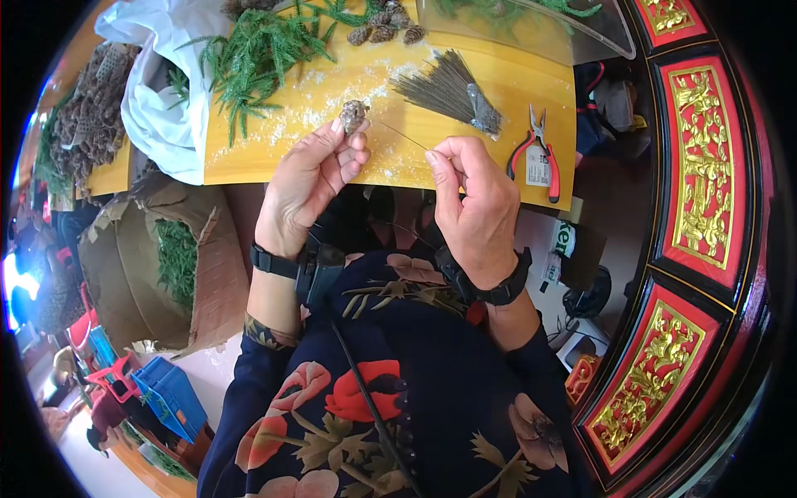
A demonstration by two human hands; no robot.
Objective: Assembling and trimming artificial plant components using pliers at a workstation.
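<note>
- Head view, left hand (309,170): the thumb and forefinger are pinched together on a small brown pine cone (354,116); the other fingers (355,156) curl loosely toward the palm, with some space between them and the thumb.
- Head view, right hand (477,199): the thumb and forefinger are closed on a thin dark wire (404,137); the remaining fingers fold into the palm.
- Head view, pine cone: it is held up over the near part of the yellow bench (523,91), at the tips of the left thumb and forefinger. Its long axis runs roughly away from the person, leaning slightly right; which end is the tip I cannot tell.
- Head view, wire: straight and slender, it slants from the right fingertips up and leftward, its free end pointing toward the cone and stopping just beside it. Whether the two touch is too fine to tell.
- Head view, bench: pale crumbs (290,116) lie scattered behind the hands. A bundle of dark thin rods (436,87) fans toward the upper left, its wrapped end nearer the right hand. Red-and-black pliers (554,178) lie right of that hand, nose away from the person. Green sprigs (261,62) and more pine cones (382,31) lie farther back.
</note>
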